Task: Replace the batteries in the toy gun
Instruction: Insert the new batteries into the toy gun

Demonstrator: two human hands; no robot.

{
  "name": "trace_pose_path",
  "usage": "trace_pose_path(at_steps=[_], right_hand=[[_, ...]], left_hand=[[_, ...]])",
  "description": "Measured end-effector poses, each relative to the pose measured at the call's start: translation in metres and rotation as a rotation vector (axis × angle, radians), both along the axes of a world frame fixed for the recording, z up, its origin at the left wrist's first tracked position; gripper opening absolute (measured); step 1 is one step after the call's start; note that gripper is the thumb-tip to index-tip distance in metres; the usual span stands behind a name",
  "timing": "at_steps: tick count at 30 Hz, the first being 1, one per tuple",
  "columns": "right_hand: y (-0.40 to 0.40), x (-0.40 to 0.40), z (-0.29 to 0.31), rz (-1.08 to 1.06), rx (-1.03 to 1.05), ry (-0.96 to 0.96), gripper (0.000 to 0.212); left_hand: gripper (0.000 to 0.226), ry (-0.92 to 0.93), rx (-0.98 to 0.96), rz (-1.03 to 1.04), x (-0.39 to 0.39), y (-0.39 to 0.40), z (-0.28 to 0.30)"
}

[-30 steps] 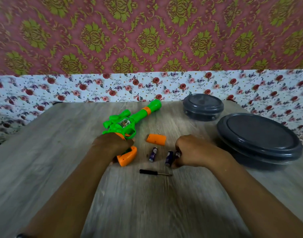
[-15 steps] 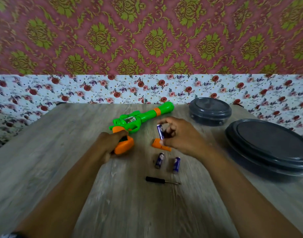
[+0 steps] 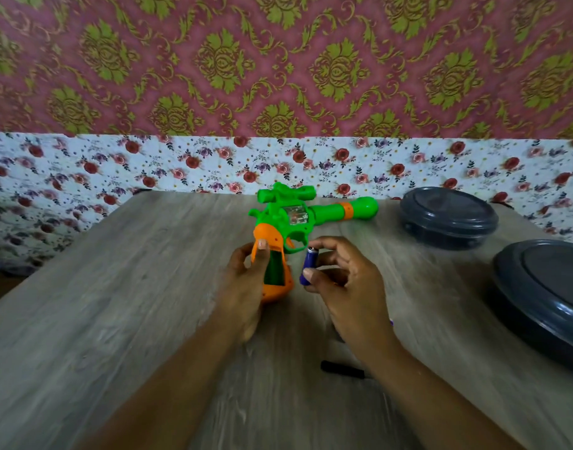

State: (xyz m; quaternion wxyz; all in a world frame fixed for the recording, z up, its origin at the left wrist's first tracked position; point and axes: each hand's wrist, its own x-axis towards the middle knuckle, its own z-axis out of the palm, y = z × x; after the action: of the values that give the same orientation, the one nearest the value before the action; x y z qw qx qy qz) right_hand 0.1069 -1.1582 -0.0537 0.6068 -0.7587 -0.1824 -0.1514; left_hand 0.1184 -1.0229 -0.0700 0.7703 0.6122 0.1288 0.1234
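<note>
A wood-grain surface (image 3: 116,319) fills the scene, backed on the far side by a floral cloth (image 3: 181,167) beneath a wall of pink and gold damask paper (image 3: 278,66). At the right edge sits a large dark grey round lid (image 3: 545,287), and just beyond it, toward the far right, a smaller grey lidded container (image 3: 447,216); the two stand close together but apart.

At centre, a green and orange toy gun (image 3: 295,219) is held above the surface, its barrel pointing right and its orange grip angled down toward the camera. The left hand (image 3: 246,280) is wrapped around that grip, thumb pressed on its upper edge, beside an open slot in the grip that shows a green interior.

Just to the right, the right hand (image 3: 343,280) pinches a blue battery (image 3: 308,266) between thumb and fingertips, holding it roughly upright, close beside the grip though not inside the slot.

Nearer the camera, between the two forearms, a black screwdriver handle (image 3: 342,370) lies on the surface, its tip hidden behind the right forearm. A small purple sliver (image 3: 391,322) shows at the edge of the right wrist; what it is cannot be made out.
</note>
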Motion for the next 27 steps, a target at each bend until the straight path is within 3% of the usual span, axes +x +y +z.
trace_pose_path(at_steps=[4,9,17,21,27], right_hand=[[0.003,-0.001,-0.005,-0.01,0.101,-0.022,0.027],[0.008,0.005,-0.008,-0.014,0.098,-0.044,0.028],[0.019,0.01,-0.012,-0.049,-0.019,-0.103,0.031],[0.017,0.01,-0.008,-0.085,-0.111,-0.104,0.019],[0.016,0.009,-0.006,-0.121,-0.128,-0.124,0.018]], left_hand=[[0.032,-0.067,-0.021,-0.022,0.003,-0.004,-0.003],[0.018,-0.084,-0.039,0.009,0.005,-0.004,-0.005],[0.022,-0.104,0.023,-0.022,0.001,-0.007,-0.003],[0.019,-0.129,0.074,-0.019,0.0,-0.01,-0.004],[0.02,-0.143,0.125,-0.025,-0.002,-0.012,-0.005]])
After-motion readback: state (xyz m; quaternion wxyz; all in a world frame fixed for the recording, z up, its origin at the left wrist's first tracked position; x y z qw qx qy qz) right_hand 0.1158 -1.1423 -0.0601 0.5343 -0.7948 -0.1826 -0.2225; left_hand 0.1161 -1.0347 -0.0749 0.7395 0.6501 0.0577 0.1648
